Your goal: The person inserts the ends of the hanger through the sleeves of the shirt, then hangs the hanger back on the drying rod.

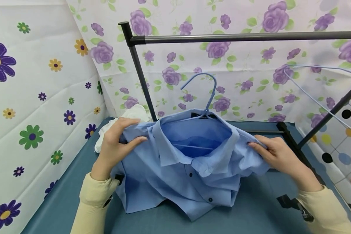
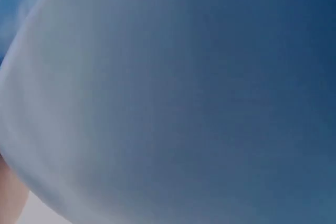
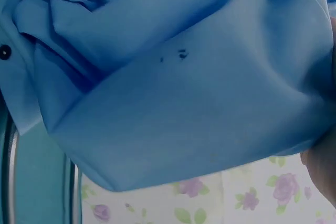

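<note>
A light blue button-up shirt (image 1: 152, 175) hangs over a blue wire hanger (image 1: 213, 94), whose hook sticks up out of the collar. My left hand (image 1: 114, 143) holds the shirt's shoulder on the left, thumb in front and fingers at the top edge. On the other shoulder, my right hand (image 1: 278, 152) pinches the fabric between thumb and fingers. Inside the neck opening a stretch of the hanger's lower wire shows. Blurred blue cloth (image 2: 157, 98) fills most of the left wrist view. In the right wrist view the sleeve (image 3: 184, 114) droops in folds beside the hand.
A dark metal clothes rack (image 1: 222, 38) stands behind the shirt, its top bar running right. Another wire hanger (image 1: 316, 100) is at the right. Crumpled white cloth (image 1: 136, 113) lies at the back left on the blue-green table surface (image 1: 146, 224). Flower-printed sheets surround the table.
</note>
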A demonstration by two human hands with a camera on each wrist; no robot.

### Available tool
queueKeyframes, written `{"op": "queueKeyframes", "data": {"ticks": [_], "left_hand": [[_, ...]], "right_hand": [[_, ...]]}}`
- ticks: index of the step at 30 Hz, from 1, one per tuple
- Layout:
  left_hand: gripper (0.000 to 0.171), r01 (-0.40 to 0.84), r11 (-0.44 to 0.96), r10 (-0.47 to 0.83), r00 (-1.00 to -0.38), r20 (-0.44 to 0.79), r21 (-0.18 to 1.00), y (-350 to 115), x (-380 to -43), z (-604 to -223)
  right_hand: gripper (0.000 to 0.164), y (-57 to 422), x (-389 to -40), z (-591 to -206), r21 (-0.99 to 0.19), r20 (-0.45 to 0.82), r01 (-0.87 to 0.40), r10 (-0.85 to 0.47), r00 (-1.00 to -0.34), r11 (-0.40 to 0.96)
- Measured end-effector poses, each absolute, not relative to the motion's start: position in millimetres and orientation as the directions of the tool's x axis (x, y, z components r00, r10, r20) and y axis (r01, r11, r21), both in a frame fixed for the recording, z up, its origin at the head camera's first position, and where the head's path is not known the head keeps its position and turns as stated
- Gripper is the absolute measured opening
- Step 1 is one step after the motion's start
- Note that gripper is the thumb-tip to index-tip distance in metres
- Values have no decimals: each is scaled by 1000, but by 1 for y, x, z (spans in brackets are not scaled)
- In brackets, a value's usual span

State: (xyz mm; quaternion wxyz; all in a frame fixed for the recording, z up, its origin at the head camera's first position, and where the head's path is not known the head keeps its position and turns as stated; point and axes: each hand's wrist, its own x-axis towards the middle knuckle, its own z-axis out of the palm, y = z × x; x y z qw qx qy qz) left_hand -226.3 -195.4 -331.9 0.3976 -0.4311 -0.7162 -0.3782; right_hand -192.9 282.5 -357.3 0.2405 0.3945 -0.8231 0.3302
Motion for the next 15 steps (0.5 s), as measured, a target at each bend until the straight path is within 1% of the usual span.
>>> {"op": "queueKeyframes", "data": {"ticks": [2, 4, 8, 10, 12, 13, 15], "left_hand": [[63, 907, 339, 292, -356, 888, 252, -198, -226, -333], [74, 889, 329, 272, -413, 869, 319, -201, -225, -334], [94, 802, 329, 235, -581, 779, 499, -206, -220, -337], [101, 736, 326, 217, -669, 711, 593, -208, -219, -340], [106, 670, 319, 205, -739, 642, 670, -208, -218, -343], [108, 642, 312, 205, -765, 611, 700, -209, -218, -344], [110, 605, 305, 211, -796, 567, 736, -209, -219, -348]], "right_hand": [[15, 284, -193, -352, -320, 684, -818, -481, -549, 478], [19, 285, -194, -345, -292, 709, -826, -471, -526, 482], [29, 287, -195, -329, -265, 751, -823, -428, -503, 502], [34, 289, -196, -320, -250, 771, -818, -405, -492, 518], [41, 291, -198, -310, -217, 794, -817, -390, -466, 534], [44, 291, -199, -305, -204, 802, -815, -385, -457, 542], [51, 292, -202, -294, -168, 822, -811, -375, -430, 561]]}}
